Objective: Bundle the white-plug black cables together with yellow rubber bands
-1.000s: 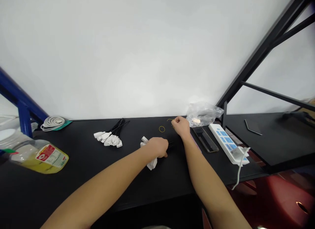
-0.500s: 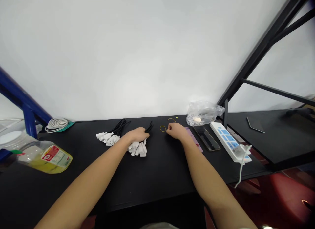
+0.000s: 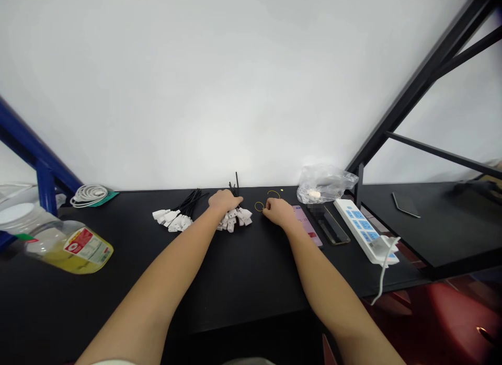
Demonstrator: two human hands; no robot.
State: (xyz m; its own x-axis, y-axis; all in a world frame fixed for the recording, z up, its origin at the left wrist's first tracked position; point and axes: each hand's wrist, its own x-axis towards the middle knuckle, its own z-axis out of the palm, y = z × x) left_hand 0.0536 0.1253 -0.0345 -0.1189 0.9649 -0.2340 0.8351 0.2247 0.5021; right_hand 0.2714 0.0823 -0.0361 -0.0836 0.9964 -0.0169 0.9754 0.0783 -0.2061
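Observation:
My left hand is closed around a bundle of short black cables with white connectors. The connectors fan out below my fingers, and the black ends stick up above them. A second bunch of the same cables lies to the left on the black table. My right hand rests low over the table, its fingers pinched together by a thin yellow rubber band. Whether the fingers grip that band is hard to see. Another yellow rubber band lies just behind, partly hidden by the hand.
On the right are a lit phone, a dark phone, a white power strip and a clear plastic bag. On the left stand a jar with yellow liquid and a coiled white cable. A white wall closes the back.
My left hand has moved right and slightly back with the cable bundle, whose black ends now point upward. My right hand has shifted slightly left toward the nearer rubber band.

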